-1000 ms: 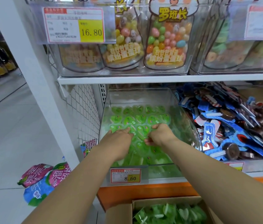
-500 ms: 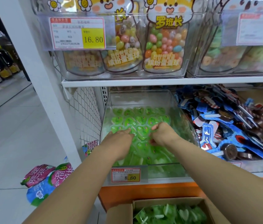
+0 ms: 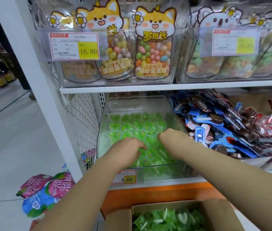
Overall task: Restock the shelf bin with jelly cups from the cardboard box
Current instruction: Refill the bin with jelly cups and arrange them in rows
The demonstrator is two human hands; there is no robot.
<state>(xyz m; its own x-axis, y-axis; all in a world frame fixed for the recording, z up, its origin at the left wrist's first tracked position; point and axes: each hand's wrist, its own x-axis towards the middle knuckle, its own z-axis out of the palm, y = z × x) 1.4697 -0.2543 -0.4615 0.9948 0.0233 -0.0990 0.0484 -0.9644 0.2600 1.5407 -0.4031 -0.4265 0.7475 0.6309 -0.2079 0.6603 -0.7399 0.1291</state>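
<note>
A clear plastic shelf bin point(image 3: 137, 104) was seen on the lower shelf, partly filled with jelly cups point(image 3: 131, 125): small, translucent bright-green cups, heart-shaped from above, each with a tiny printed mark on its lid. Toward the back of the bin they were laid flat in roughly three rows; an exact count could not be made, as the cups blurred into one another and the nearer ones were covered.

Two bare hands were reached into the bin. The left hand point(image 3: 128, 147) was laid palm-down on the cups near the front, fingers curled; whether a cup was gripped beneath it could not be told. The right hand point(image 3: 170, 135) was bent downward at the wrist beside the bin's right wall, its fingers hidden, so its grip could not be told either.

One price tag point(image 3: 126, 177) reading 8.60 was fixed to the bin's front. Below the bin, one open cardboard box point(image 3: 215, 212) was seen, cut off by the lower edge, holding a loose heap of more green cups.

Right of the bin, a pile of blue and red snack packets point(image 3: 228, 129) was heaped, too tangled to count. Above the bin, two clear tubs were shelved, three candy jars point(image 3: 153, 52) being visible in the left tub. Left of the bin, a few pink and blue bags point(image 3: 46, 190) were hung.
</note>
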